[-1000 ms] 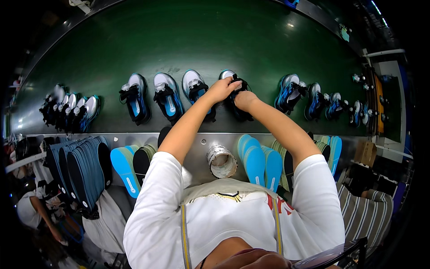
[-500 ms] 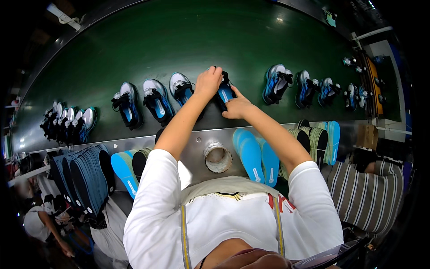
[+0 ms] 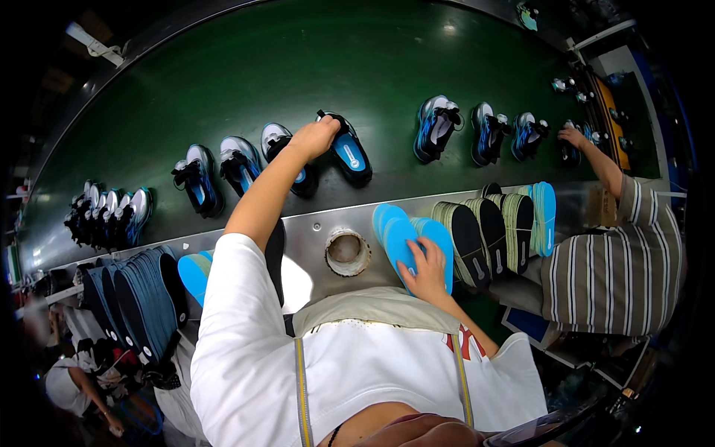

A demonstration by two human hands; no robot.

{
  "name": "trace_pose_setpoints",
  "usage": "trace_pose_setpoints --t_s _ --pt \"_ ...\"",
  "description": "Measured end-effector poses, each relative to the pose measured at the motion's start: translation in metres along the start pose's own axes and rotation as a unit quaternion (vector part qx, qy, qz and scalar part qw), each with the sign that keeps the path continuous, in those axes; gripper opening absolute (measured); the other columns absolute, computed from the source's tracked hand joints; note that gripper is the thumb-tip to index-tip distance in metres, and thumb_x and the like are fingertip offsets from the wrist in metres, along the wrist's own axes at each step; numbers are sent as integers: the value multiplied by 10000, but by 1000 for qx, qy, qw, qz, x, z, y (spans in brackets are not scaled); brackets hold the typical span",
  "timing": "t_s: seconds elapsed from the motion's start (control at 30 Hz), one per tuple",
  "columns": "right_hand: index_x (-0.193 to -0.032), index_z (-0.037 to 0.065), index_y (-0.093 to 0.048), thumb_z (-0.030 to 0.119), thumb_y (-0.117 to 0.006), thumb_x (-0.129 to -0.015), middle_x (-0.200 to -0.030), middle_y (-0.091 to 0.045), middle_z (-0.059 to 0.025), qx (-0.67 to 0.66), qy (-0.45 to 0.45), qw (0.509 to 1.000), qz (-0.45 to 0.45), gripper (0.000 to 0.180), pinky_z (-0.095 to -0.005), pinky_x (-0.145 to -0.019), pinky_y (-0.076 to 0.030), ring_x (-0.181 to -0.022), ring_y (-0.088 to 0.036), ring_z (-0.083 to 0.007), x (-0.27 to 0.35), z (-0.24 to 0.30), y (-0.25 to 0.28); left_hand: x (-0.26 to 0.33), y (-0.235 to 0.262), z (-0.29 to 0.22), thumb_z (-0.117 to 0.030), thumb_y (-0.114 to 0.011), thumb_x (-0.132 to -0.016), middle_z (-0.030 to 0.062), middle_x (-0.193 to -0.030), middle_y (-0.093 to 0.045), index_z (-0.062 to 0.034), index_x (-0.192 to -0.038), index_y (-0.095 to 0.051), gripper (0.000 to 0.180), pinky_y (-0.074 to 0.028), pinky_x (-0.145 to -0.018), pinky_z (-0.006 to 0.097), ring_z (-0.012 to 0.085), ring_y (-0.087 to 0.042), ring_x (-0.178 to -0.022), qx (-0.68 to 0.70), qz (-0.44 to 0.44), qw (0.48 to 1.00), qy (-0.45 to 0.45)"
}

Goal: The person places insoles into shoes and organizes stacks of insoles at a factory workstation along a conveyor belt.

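My left hand is closed on the black upper of a sneaker, near its tongue. This sneaker lies tilted on the green belt with a blue insole inside it. Beside my left forearm stand several silver and black sneakers with blue trim, in a row. Lower down, my right hand rests over a stack of light blue insoles, its thumb and fingers apart. It holds no insole clear of the stack. A second blue stack lies right next to it.
More sneakers stand along the green belt to the right; others cluster at far left. A short round tube sits on the metal ledge. Black-and-green insole stacks line the right. A co-worker's hand reaches to the far-right shoes.
My right hand has left the sneaker and come down to the blue insoles. My left hand stays on the sneaker, now turned more heel-right. A co-worker's arm has appeared at right.
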State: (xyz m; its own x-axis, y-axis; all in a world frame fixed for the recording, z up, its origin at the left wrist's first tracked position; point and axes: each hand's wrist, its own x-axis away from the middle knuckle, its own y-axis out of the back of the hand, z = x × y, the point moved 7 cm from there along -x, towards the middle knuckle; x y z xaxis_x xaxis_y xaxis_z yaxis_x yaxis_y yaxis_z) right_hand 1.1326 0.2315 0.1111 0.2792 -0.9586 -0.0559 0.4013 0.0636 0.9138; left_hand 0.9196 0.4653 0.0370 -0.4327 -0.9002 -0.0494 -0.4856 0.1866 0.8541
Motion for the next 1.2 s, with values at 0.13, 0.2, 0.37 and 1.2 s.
trace_pose_setpoints --t_s 0.13,0.2,0.37,1.2 --pt "-1005 72 -466 327 -653 -602 -1015 -417 -117 29 -104 994 20 512 -401 -801 -289 -962 -377 -286 30 -9 4 -9 18 16 -180 -445 -763 117 -605 -512 -13 -733 -509 182 -402 -561 345 206 -518 -621 239 -37 960 139" --pt "-996 79 -468 354 -666 -577 -1004 -421 -107 33 -135 990 19 539 -403 -792 -292 -952 -379 -282 38 -16 6 -16 36 13 -158 -470 -738 50 -564 -493 -9 -687 -503 161 -327 -430 253 107 -399 -480 407 -83 892 179" --pt "-994 84 -469 369 -655 -580 -1014 -441 -85 53 -130 990 30 536 -401 -770 -298 -945 -384 -283 46 -20 1 -55 52 -16 -128 -477 -729 -4 -543 -437 -58 -598 -425 157 -210 -360 196 52 -268 -388 621 -135 756 156" --pt "-992 -8 -528 130 -598 -708 -1069 -480 -178 -255 -135 957 8 323 -305 -840 -362 -991 -471 -269 -12 -66 60 -94 -18 -81 -391 -537 -710 198 -824 -551 45 -857 -492 462 -421 -685 373 326 -528 -804 114 24 986 120"
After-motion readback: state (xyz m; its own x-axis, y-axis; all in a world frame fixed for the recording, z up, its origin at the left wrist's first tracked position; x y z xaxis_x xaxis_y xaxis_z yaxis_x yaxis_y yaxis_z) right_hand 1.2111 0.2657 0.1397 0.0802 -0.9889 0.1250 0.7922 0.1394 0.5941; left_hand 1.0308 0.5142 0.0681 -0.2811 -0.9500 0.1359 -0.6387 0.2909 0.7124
